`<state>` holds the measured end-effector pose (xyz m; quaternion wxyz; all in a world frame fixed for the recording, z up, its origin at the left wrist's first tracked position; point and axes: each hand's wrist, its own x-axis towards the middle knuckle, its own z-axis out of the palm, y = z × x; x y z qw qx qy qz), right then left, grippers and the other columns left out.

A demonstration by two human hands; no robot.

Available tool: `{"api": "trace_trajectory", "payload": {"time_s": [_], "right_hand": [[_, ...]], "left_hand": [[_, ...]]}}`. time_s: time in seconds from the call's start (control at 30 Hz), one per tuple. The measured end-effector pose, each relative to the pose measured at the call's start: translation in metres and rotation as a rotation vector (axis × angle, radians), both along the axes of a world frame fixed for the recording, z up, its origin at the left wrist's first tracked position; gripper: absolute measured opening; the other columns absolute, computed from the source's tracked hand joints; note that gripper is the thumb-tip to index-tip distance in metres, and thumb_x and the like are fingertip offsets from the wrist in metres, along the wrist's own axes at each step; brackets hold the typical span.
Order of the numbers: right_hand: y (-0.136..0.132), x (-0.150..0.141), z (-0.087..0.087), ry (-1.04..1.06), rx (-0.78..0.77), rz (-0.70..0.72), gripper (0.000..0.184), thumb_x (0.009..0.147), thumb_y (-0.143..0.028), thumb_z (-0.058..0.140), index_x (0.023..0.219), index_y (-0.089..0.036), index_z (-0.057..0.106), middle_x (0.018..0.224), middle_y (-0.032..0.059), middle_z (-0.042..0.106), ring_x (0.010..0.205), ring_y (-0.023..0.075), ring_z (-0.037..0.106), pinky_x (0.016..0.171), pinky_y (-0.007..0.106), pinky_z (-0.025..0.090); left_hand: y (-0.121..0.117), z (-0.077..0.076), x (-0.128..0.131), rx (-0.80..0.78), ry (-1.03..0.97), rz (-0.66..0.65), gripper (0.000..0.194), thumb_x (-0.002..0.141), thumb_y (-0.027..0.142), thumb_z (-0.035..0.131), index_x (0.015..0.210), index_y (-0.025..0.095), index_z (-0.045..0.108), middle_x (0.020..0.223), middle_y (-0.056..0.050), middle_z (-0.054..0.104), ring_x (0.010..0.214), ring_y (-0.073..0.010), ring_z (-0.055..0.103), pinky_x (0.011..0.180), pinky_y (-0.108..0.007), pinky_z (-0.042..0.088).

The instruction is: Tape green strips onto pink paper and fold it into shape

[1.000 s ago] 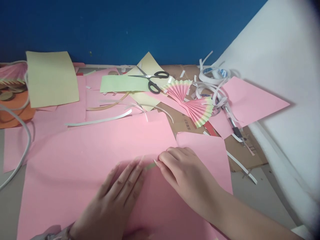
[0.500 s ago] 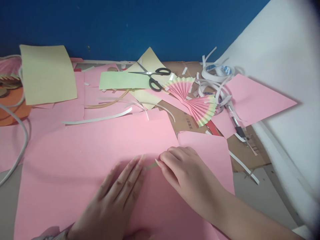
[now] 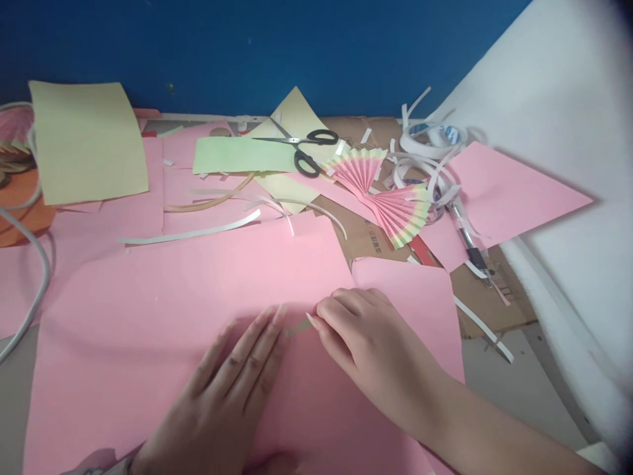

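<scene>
A narrow strip of green paper (image 3: 299, 326) shows in the gap between my hands, both its ends covered by my fingers. My left hand (image 3: 232, 376) lies flat on a large pink sheet of paper (image 3: 123, 297), fingers stretched out, their tips at the strip's left end. My right hand (image 3: 366, 336) is closed, with its fingers curled and the thumb at the strip's right end. How its fingertips grip the strip is hidden under the hand.
Scissors (image 3: 306, 140) with black handles lie over green paper (image 3: 232, 155). Beside them is a pleated pink-and-green paper fan (image 3: 390, 201). Farther right are curled white strips (image 3: 413, 161), a pen (image 3: 467, 241) and a pink sheet (image 3: 519, 198). A yellow sheet (image 3: 91, 145) stands at left, near a cable (image 3: 42, 290).
The view has shifted slightly. Both hands keep nearly the same place and pose at the green strip.
</scene>
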<state>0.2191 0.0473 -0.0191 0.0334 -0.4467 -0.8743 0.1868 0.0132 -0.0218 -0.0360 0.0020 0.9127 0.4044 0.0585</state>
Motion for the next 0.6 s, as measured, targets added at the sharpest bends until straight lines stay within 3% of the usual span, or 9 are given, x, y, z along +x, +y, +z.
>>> {"api": "trace_trajectory", "payload": {"time_s": [0.3,0.6], "right_hand": [[0.001,-0.001,0.003,0.011,-0.024,-0.012,0.013,0.086,-0.011,0.046,0.076,-0.019,0.048,0.069,-0.0022,0.051,0.065,0.0133,0.047,0.068,0.030,0.031],[0.001,-0.002,0.004,0.037,-0.029,-0.018,0.016,0.086,-0.010,0.044,0.073,-0.018,0.049,0.069,-0.0014,0.053,0.065,0.0127,0.047,0.068,0.029,0.030]], "left_hand": [[-0.006,-0.005,0.003,-0.023,-0.077,0.084,0.090,0.076,0.065,0.043,0.140,0.004,0.025,0.138,-0.017,0.042,0.131,-0.0287,0.030,0.109,-0.042,0.014],[-0.023,-0.003,0.000,-0.009,0.001,0.197,0.084,0.084,0.062,0.029,0.142,0.004,0.016,0.140,-0.021,0.037,0.133,-0.0314,0.027,0.109,-0.045,0.016]]}}
